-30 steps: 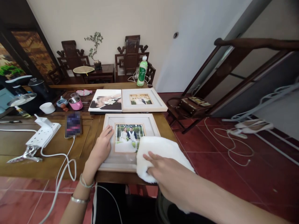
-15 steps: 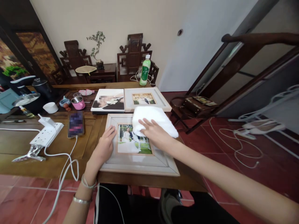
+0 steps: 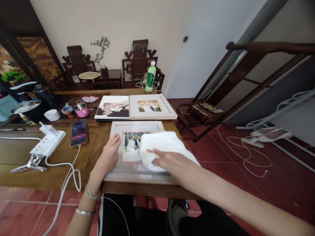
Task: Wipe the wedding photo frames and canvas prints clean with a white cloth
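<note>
A picture frame with a pale wooden border lies flat on the table in front of me, a photo of a couple behind its pane. My left hand rests along its left border, fingers stretched out over the edge. A folded white cloth covers the right part of the photo and frame. My right hand presses down on this cloth and grips it, with the thumb side sunk into the fabric; some fingers are hidden.
Behind lie a second frame and a photo panel. A green bottle stands at the far edge. To the left are a phone, a power strip with cables, a pink cup and a white cup. A wooden chair stands right.
My right hand has slid the white cloth down toward me and slightly right across the frame, covering more of the photo's right side. My left hand has stayed on the left border.
</note>
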A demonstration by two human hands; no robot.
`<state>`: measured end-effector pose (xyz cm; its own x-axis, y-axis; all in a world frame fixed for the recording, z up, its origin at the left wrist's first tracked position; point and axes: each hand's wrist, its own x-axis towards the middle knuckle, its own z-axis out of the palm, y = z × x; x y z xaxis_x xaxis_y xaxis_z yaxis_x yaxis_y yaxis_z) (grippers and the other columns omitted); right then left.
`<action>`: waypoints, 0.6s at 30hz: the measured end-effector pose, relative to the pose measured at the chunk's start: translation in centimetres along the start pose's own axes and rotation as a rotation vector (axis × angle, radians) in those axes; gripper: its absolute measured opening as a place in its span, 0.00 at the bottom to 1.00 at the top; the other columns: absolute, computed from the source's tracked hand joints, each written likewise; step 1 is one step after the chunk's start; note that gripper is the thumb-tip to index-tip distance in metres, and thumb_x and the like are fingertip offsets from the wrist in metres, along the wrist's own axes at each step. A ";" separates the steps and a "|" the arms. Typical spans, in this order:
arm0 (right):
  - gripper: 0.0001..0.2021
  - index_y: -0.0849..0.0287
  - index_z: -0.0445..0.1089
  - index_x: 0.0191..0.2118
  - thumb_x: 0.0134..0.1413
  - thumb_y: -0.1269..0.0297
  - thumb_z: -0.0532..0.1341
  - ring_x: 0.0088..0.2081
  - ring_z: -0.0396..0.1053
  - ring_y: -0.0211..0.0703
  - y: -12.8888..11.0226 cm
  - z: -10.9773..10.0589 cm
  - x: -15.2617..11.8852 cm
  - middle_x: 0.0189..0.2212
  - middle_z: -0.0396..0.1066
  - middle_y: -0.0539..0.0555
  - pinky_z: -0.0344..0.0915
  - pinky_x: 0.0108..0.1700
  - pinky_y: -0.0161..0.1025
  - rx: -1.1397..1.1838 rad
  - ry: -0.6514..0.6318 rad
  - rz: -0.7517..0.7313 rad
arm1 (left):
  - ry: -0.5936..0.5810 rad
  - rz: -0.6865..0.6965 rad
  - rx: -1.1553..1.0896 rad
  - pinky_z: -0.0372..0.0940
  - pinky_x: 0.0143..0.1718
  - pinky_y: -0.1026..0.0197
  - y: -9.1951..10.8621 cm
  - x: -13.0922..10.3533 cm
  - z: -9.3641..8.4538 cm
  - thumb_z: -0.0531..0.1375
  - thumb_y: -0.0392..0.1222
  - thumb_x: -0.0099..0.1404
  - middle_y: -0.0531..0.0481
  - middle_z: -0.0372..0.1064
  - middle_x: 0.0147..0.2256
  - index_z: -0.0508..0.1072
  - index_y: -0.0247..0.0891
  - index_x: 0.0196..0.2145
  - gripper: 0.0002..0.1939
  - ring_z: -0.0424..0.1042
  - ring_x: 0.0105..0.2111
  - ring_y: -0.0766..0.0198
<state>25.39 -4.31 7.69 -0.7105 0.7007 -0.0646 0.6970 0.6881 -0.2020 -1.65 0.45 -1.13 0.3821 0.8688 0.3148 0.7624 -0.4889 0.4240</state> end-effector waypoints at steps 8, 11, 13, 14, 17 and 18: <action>0.15 0.65 0.74 0.44 0.54 0.81 0.55 0.63 0.50 0.67 4.2 1.9 7.8 0.63 0.52 0.67 0.53 0.58 0.61 -0.463 0.103 0.170 | -0.007 -0.002 -0.009 0.53 0.62 0.42 0.0 0.1 -0.1 0.45 0.20 0.57 0.38 0.58 0.61 0.64 0.34 0.57 0.32 0.51 0.64 0.54; 0.15 0.66 0.75 0.43 0.50 0.83 0.58 0.62 0.50 0.70 2.9 2.4 6.9 0.63 0.52 0.68 0.54 0.57 0.62 -0.423 0.032 0.144 | 0.002 -0.019 -0.015 0.52 0.62 0.42 0.0 0.1 -0.1 0.45 0.21 0.58 0.38 0.58 0.61 0.65 0.34 0.57 0.31 0.51 0.64 0.55; 0.15 0.65 0.75 0.41 0.49 0.84 0.58 0.61 0.52 0.69 1.3 2.3 5.2 0.62 0.55 0.69 0.57 0.55 0.61 -0.348 -0.017 0.113 | -0.002 -0.019 -0.012 0.52 0.62 0.43 0.1 0.1 -0.1 0.45 0.21 0.59 0.38 0.58 0.60 0.65 0.33 0.57 0.30 0.51 0.64 0.55; 0.15 0.64 0.75 0.40 0.49 0.84 0.58 0.60 0.55 0.67 0.4 2.1 4.1 0.60 0.58 0.68 0.58 0.54 0.59 -0.290 -0.037 0.091 | -0.004 -0.016 -0.011 0.53 0.62 0.43 0.1 0.1 -0.1 0.45 0.21 0.59 0.37 0.58 0.60 0.65 0.32 0.57 0.30 0.51 0.64 0.54; 0.16 0.60 0.75 0.37 0.48 0.84 0.57 0.56 0.62 0.57 -1.8 1.0 1.0 0.55 0.66 0.63 0.61 0.53 0.50 -0.059 -0.067 -0.001 | 0.000 -0.010 -0.012 0.53 0.62 0.44 0.1 0.1 0.0 0.45 0.21 0.58 0.35 0.58 0.60 0.64 0.29 0.57 0.30 0.50 0.64 0.55; 0.17 0.59 0.74 0.37 0.47 0.85 0.56 0.54 0.64 0.53 -2.3 0.6 0.3 0.53 0.68 0.61 0.62 0.52 0.47 0.017 -0.067 -0.031 | 0.003 -0.012 -0.014 0.53 0.62 0.44 0.1 0.0 0.0 0.45 0.21 0.58 0.35 0.57 0.60 0.64 0.29 0.58 0.30 0.50 0.65 0.55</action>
<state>23.52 -5.80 7.57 -0.7368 0.6647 -0.1235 0.6734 0.7054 -0.2212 -1.56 0.42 -1.08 0.3708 0.8746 0.3124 0.7595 -0.4792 0.4399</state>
